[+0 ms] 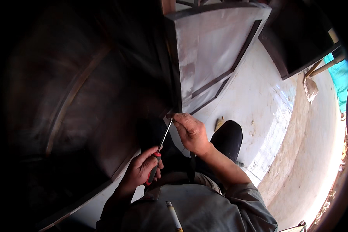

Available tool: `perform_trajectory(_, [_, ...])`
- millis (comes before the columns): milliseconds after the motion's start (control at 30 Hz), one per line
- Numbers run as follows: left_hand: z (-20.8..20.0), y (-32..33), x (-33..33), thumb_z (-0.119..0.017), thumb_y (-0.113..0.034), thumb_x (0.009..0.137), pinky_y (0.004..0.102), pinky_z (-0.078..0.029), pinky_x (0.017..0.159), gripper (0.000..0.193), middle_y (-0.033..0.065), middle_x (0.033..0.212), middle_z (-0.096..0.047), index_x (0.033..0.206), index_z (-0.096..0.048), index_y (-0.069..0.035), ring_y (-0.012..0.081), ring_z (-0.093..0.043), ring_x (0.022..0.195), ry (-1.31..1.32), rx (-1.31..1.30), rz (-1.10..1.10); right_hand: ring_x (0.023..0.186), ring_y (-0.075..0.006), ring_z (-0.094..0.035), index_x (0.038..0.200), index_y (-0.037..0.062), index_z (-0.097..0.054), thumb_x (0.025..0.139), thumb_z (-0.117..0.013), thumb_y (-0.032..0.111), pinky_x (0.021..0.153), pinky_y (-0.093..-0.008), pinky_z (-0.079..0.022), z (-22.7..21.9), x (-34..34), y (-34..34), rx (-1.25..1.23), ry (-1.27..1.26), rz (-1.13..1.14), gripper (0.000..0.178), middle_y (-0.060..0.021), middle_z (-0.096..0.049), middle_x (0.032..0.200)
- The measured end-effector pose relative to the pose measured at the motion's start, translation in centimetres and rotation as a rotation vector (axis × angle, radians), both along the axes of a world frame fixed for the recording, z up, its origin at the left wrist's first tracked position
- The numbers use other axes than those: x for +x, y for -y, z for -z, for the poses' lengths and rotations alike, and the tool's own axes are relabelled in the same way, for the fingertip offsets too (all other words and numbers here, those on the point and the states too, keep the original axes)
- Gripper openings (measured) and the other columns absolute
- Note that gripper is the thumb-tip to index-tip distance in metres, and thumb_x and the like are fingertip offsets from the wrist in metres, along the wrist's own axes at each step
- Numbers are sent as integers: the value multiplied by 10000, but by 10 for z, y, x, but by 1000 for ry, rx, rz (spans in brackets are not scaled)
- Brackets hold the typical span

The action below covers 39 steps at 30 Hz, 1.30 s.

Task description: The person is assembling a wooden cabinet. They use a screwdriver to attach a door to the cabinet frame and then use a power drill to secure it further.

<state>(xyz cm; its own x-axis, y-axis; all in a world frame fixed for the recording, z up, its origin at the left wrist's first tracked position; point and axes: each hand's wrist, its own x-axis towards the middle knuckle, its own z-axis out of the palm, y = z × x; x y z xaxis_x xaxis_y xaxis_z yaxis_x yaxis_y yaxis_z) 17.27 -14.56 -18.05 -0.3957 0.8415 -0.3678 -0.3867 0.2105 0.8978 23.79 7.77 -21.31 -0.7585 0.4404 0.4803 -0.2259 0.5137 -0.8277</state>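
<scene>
In my left hand [145, 166] is a screwdriver [152, 170] with a red and black handle, its thin metal shank slanting up and to the right. My right hand [191, 132] is closed in a pinch at the screwdriver's tip, and what its fingertips hold there is too small to make out. Both hands are beside the lower corner of an open wooden door [216, 50], whose inner face is pale and dusty with dark strips. Left of the hands stretches the dark cabinet interior [104, 104], mostly lost in shadow.
A lit cigarette [174, 216] juts up at the bottom centre. My knee [229, 139] in dark trousers is right of the hands, over a pale tiled floor [263, 127]. Another dark panel [297, 42] stands at upper right, near a turquoise sheet [339, 79].
</scene>
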Motion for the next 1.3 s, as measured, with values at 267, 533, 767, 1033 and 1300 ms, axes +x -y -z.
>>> perform_trajectory(267, [-32,-3,-33,-454,-145,1019,266,-531,559,391,139,876,-622,1399,-417,-59,141,-616,618,-182,164,-58,943,-250,-678,1104,-20,-619,838,-621,-69,829,-306,-525,-58,-44,-2,-2,-163,-23,271,-143,-689,1057])
perform_trajectory(533, [-120,-21,-89,-507,-138,1000,247,-494,509,379,105,857,-620,1360,-475,-24,119,-588,600,-576,122,-141,1070,-359,-599,1229,-46,-498,833,-619,-58,901,-369,-487,-138,-98,-3,81,-387,2,415,-206,-598,1192])
perform_trajectory(767, [-190,-51,-124,-519,-152,990,238,-483,492,370,72,797,-614,1323,-503,11,109,-588,580,-836,112,-103,1230,-390,-494,1344,-72,-366,827,-658,-2,1013,-390,-418,-180,-135,-11,53,-535,30,598,-252,-485,1315])
perform_trajectory(1033, [-217,-60,-147,-523,-210,993,233,-461,483,395,60,800,-603,1330,-510,-2,103,-573,581,-938,36,-30,1277,-407,-444,1392,-78,-291,828,-657,7,1057,-400,-377,-182,-159,-5,-22,-591,103,678,-278,-434,1349])
perform_trajectory(1300, [-217,-64,-160,-540,-212,977,244,-470,487,412,60,811,-621,1328,-513,1,107,-580,586,-966,-14,17,1269,-321,-470,1436,-60,-253,877,-609,-7,1053,-371,-387,-175,-155,-4,-27,-547,139,665,-223,-415,1402])
